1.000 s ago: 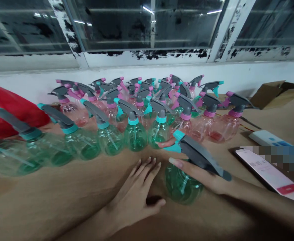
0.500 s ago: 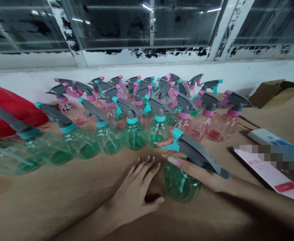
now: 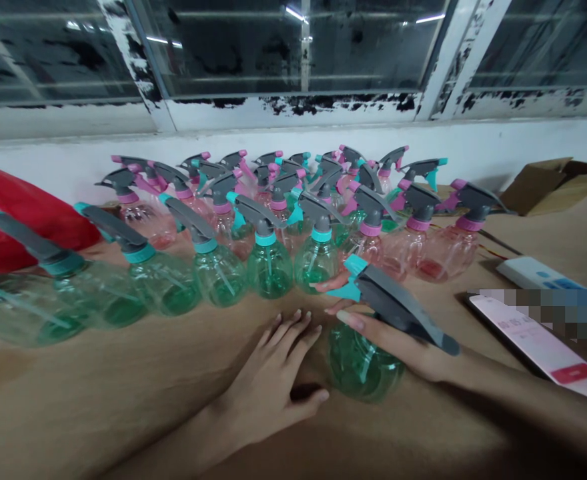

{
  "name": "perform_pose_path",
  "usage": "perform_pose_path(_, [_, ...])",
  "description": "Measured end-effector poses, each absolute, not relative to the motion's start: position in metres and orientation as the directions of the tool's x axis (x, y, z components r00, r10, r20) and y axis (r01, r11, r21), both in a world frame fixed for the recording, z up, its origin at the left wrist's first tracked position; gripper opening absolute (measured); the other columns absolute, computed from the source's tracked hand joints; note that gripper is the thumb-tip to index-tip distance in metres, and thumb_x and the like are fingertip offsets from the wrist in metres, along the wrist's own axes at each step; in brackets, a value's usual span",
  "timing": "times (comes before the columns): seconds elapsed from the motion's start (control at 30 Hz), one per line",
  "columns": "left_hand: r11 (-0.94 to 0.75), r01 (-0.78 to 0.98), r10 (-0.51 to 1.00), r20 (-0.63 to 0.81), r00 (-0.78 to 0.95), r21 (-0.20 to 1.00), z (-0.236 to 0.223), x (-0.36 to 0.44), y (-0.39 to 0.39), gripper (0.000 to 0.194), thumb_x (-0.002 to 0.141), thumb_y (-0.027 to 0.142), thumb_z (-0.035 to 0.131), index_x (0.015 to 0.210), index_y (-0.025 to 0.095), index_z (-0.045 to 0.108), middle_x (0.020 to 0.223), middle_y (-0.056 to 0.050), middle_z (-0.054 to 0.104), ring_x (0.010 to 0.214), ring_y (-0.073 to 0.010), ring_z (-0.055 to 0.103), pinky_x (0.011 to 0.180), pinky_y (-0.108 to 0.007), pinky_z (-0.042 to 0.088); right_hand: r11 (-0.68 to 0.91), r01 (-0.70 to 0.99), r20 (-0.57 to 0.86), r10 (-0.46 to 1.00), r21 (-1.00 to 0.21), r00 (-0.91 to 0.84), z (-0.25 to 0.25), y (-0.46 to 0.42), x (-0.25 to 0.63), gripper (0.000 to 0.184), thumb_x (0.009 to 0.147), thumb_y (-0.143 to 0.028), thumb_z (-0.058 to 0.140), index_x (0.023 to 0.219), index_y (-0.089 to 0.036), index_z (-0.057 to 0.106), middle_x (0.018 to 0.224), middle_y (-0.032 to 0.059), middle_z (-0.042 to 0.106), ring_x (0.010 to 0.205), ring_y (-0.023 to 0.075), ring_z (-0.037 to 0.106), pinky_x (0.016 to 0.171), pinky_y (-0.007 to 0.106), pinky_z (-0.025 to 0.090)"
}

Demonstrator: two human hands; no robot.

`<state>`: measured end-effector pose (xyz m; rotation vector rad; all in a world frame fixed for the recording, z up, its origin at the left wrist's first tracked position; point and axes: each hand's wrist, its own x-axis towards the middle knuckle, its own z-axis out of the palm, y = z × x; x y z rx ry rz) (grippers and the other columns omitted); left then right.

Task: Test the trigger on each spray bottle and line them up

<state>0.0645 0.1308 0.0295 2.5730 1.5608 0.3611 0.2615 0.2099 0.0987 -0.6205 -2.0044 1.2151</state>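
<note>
My right hand (image 3: 388, 337) is wrapped round the neck of a green spray bottle (image 3: 361, 370), just under its grey and turquoise trigger head. That bottle stands on the wooden table (image 3: 163, 400), and its collar is hidden by my fingers. To its left my left hand (image 3: 278, 373) lies flat on the tabletop, fingers stretched, holding nothing. Beyond both hands runs a row of green spray bottles (image 3: 269, 270) with turquoise collars, continuing to the right with pink spray bottles (image 3: 431, 257). More pink and green ones crowd behind them.
On the right lie a phone (image 3: 533, 337) with a lit screen and a white and blue box-shaped item (image 3: 538, 272). An open cardboard box (image 3: 538, 190) sits at the back right. A red bag (image 3: 23, 220) is at the left. A white wall (image 3: 48, 157) with windows closes off the back.
</note>
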Motion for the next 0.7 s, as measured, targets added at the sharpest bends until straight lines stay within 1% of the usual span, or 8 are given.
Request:
perform_pose_path(0.1, [-0.469,0.855,0.883,0.153,0.444,0.223,0.0280,0.0641,0.1309,0.073,0.083,0.048,0.056,0.142,0.017,0.027,0.145,-0.011,0.033,0.133,-0.0289,0.026,0.107,-0.047,0.022,0.426,0.026,0.307,0.691,-0.904,-0.654,0.0986,0.2098,0.2621,0.028,0.085,-0.029,0.056,0.113,-0.026,0.057,0.113,0.0042,0.064,0.095,0.0189,0.065,0.083,0.031,0.054])
perform_pose_path(0.23, [-0.465,0.856,0.885,0.156,0.440,0.227,0.0269,0.0639,0.1307,0.072,0.082,0.049,0.056,0.141,0.017,0.029,0.144,-0.011,0.034,0.133,-0.0287,0.027,0.107,-0.048,0.022,0.430,0.031,0.308,0.694,-0.902,-0.651,0.0981,0.2102,0.2628,0.029,0.085,-0.030,0.056,0.113,-0.026,0.056,0.115,0.0041,0.063,0.089,0.0166,0.066,0.081,0.030,0.054])
perform_pose_path(0.3, [-0.463,0.857,0.886,0.152,0.439,0.224,0.0275,0.0641,0.1306,0.072,0.082,0.049,0.056,0.140,0.016,0.030,0.144,-0.011,0.035,0.133,-0.0288,0.028,0.107,-0.048,0.022,0.447,0.031,0.323,0.691,-0.894,-0.646,0.0987,0.2100,0.2627,0.026,0.085,-0.032,0.056,0.110,-0.025,0.057,0.109,0.0035,0.065,0.087,0.0160,0.066,0.081,0.029,0.054])
perform_pose_path(0.33, [-0.465,0.857,0.885,0.150,0.441,0.224,0.0279,0.0642,0.1306,0.072,0.082,0.049,0.056,0.140,0.016,0.030,0.143,-0.012,0.036,0.132,-0.0290,0.028,0.107,-0.048,0.022,0.455,0.042,0.326,0.697,-0.890,-0.639,0.0993,0.2096,0.2628,0.024,0.084,-0.033,0.056,0.107,-0.025,0.058,0.103,0.0031,0.066,0.083,0.0157,0.066,0.079,0.029,0.054])
perform_pose_path(0.43, [-0.468,0.853,0.884,0.148,0.444,0.232,0.0288,0.0642,0.1308,0.070,0.083,0.049,0.055,0.140,0.016,0.029,0.144,-0.013,0.035,0.133,-0.0297,0.028,0.106,-0.049,0.024,0.464,0.144,0.293,0.740,-0.874,-0.606,0.1022,0.2077,0.2641,0.017,0.085,-0.038,0.054,0.091,-0.023,0.059,0.083,0.0019,0.067,0.071,0.0153,0.065,0.067,0.028,0.055])
perform_pose_path(0.53, [-0.469,0.853,0.883,0.151,0.445,0.231,0.0286,0.0639,0.1311,0.071,0.083,0.048,0.055,0.141,0.016,0.028,0.145,-0.013,0.033,0.134,-0.0296,0.026,0.107,-0.049,0.024,0.484,0.229,0.272,0.756,-0.845,-0.595,0.1053,0.2059,0.2662,0.021,0.086,-0.040,0.052,0.077,-0.022,0.057,0.074,0.0010,0.066,0.070,0.0159,0.064,0.064,0.028,0.053])
perform_pose_path(0.63, [-0.465,0.855,0.885,0.148,0.441,0.230,0.0277,0.0638,0.1307,0.071,0.082,0.047,0.057,0.140,0.016,0.029,0.145,-0.013,0.033,0.133,-0.0294,0.026,0.107,-0.049,0.024,0.492,0.244,0.270,0.755,-0.836,-0.597,0.1066,0.2055,0.2664,0.020,0.087,-0.039,0.052,0.077,-0.022,0.056,0.069,-0.0007,0.064,0.067,0.0156,0.063,0.062,0.028,0.053])
perform_pose_path(0.7, [-0.457,0.858,0.889,0.151,0.433,0.233,0.0275,0.0640,0.1303,0.071,0.082,0.047,0.057,0.140,0.017,0.029,0.144,-0.012,0.034,0.133,-0.0295,0.028,0.106,-0.049,0.024,0.478,0.207,0.275,0.751,-0.854,-0.600,0.1059,0.2061,0.2651,0.014,0.086,-0.037,0.053,0.085,-0.024,0.058,0.079,0.0004,0.067,0.073,0.0168,0.065,0.066,0.030,0.055])
